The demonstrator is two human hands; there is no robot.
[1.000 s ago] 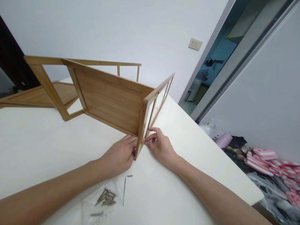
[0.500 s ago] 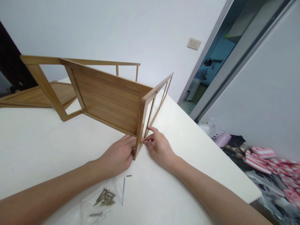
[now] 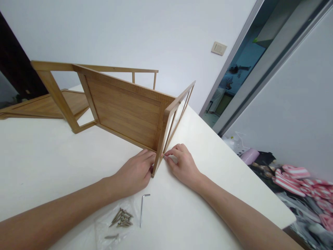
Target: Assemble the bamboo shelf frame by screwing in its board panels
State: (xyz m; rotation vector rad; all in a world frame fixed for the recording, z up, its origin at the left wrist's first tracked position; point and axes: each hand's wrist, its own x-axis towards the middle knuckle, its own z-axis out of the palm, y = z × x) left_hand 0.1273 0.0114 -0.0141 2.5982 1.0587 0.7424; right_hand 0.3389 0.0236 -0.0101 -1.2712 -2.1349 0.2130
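Observation:
A wooden shelf frame stands on the white table, a panel set between two open side frames. My left hand is closed on the lower near corner of the right side frame, its fingertips partly hidden behind the wood. On the outer side of that frame, my right hand pinches a small piece, apparently a screw, against the lower rail. Most of that piece is hidden by the fingertips. Near my left wrist lie several loose screws on a clear plastic bag, with an L-shaped hex key beside them.
Another wooden panel lies at the table's far left. The white table ends in a slanting edge on the right. Beyond it are heaped clothes and bags. A person is visible through the doorway.
My right index finger has drawn down from the frame's slat and now meets the thumb in a pinch at the lower rail. My left hand keeps its hold. The view has shifted slightly.

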